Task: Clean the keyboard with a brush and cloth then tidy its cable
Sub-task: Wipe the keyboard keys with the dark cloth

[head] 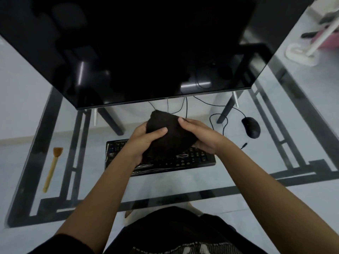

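Keyboard (200, 158), black, one item: we log it lying flat on the glass table (183, 182), in front of the monitor (137, 52), its middle hidden behind our hands. Cloth (170, 132), dark brown, bunched: we hold it over the keyboard, left hand (145, 142) gripping its left side with the thumb across the front, right hand (200, 136) curled round its right side. Whether it touches the keys we cannot tell. Brush (51, 167), pale handle: lies well to the left of the keyboard. Mouse (251, 127), black, corded: rests to the right. Thin cables (186, 107) run under the monitor; we cannot tell which is the keyboard's
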